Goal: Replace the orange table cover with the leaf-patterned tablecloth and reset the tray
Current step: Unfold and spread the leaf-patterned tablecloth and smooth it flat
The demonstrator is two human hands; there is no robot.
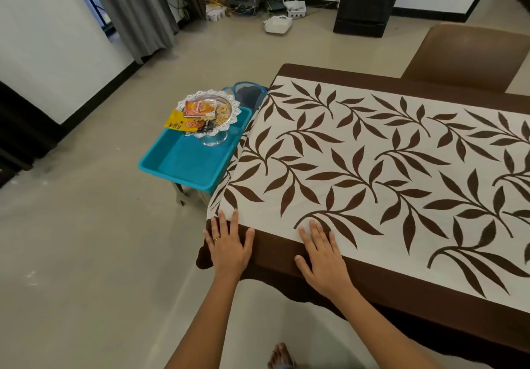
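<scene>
done: tablecloth [372, 168] laid over bench, no orange cover in view | left grip [228, 249], right grip [324, 262]: flat, fingers straight, pressing cloth's near corner, holding nothing | todo: tray [235, 107] sits in blue tub [186, 165] beside bench, probably the last step

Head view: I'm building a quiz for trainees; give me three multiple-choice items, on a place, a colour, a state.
1. Where does the silver tray stand? A on the floor; B in the blue tub; C on the chair.
2. What colour are the leaves on the tablecloth? A brown; B green; C orange.
3. How do the left hand and right hand lie? A fists; B pinching cloth; C flat on the cloth.
B: it stands in the tub. A: brown leaves on cream. C: fingers straight, palms down.
</scene>
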